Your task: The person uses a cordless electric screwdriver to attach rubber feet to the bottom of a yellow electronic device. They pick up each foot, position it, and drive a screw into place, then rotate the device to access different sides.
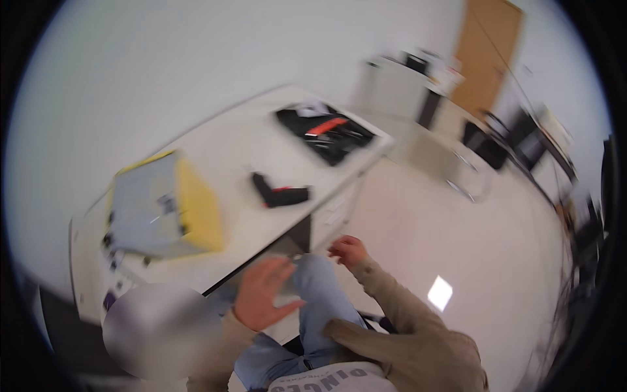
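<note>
My left hand (264,294) is raised above my lap near the table's front edge, its fingers spread and nothing in them. Over by my right knee, my right hand (347,250) hangs with loosely bent fingers that look slightly apart and hold nothing visible. Both are smeared by motion. On the white table (241,225) lies an L-shaped black tool with red trim (281,194), resembling a cordless drill. To its left stands a yellow box with a grey face (202,209). Neither hand touches these things.
A black sheet or bag (339,147) with a red strip lies at the table's far end. A blurred pale round shape (157,330) covers the lower left. Beyond are a light cabinet (395,88), a black chair (484,145) and a wooden door (486,59).
</note>
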Action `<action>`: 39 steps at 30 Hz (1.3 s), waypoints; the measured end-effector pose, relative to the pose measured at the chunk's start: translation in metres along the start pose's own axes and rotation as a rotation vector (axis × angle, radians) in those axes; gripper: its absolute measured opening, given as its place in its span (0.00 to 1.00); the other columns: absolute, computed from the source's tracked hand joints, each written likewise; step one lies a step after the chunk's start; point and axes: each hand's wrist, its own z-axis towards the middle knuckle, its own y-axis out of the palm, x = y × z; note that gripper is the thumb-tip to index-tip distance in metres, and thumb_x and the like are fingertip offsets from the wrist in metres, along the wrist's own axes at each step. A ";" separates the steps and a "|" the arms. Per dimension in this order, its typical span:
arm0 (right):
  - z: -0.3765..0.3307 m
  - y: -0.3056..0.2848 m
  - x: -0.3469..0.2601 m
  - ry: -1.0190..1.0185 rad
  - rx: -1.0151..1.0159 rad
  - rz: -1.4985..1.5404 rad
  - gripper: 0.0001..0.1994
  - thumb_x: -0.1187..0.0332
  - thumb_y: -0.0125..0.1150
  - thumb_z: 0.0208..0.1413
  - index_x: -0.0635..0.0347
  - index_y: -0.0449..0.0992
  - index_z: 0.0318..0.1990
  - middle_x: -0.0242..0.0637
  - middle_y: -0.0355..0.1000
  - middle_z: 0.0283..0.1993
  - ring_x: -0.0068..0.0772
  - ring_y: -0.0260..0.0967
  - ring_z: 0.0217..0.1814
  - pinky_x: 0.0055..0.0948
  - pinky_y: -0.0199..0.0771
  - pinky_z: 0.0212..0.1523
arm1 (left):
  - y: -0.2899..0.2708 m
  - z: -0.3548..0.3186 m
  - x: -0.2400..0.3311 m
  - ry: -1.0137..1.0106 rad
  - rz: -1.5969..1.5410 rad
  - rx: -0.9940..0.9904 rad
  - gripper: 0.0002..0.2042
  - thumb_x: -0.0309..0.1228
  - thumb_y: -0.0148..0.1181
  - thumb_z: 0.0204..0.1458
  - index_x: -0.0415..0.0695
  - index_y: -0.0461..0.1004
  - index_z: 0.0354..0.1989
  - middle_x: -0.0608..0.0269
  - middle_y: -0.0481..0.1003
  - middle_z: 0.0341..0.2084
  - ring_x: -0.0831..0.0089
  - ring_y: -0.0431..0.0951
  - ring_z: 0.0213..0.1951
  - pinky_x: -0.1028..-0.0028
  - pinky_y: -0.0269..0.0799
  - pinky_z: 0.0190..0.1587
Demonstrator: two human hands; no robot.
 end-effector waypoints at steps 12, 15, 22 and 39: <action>-0.076 0.146 -0.013 -0.426 -0.435 0.089 0.08 0.74 0.47 0.63 0.63 0.75 0.42 0.36 0.71 0.28 0.24 0.66 0.23 0.23 0.67 0.21 | -0.028 -0.158 0.020 -0.546 -0.045 0.761 0.17 0.29 0.64 0.47 0.41 0.75 0.46 0.51 0.77 0.41 0.53 0.77 0.43 0.64 0.72 0.46; -0.086 0.178 -0.034 -0.600 -0.490 0.047 0.11 0.75 0.45 0.64 0.67 0.76 0.44 0.36 0.67 0.31 0.22 0.64 0.26 0.21 0.65 0.23 | -0.058 -0.148 0.010 -0.564 0.079 1.030 0.17 0.28 0.61 0.49 0.39 0.74 0.48 0.51 0.75 0.45 0.58 0.75 0.47 0.66 0.70 0.49; -0.091 0.234 -0.057 -0.875 -0.425 -0.231 0.14 0.78 0.48 0.62 0.67 0.74 0.53 0.33 0.64 0.36 0.20 0.64 0.31 0.19 0.70 0.26 | -0.114 -0.132 -0.046 -0.571 -0.088 1.260 0.33 0.35 0.61 0.50 0.43 0.58 0.65 0.55 0.59 0.63 0.61 0.58 0.64 0.60 0.56 0.62; -0.063 0.301 -0.071 -1.278 -0.137 -0.560 0.34 0.68 0.75 0.40 0.68 0.69 0.57 0.35 0.62 0.40 0.26 0.60 0.30 0.25 0.65 0.30 | -0.131 -0.065 -0.070 -0.430 -0.115 1.100 0.52 0.31 0.74 0.38 0.39 0.42 0.69 0.51 0.54 0.63 0.63 0.56 0.65 0.66 0.51 0.67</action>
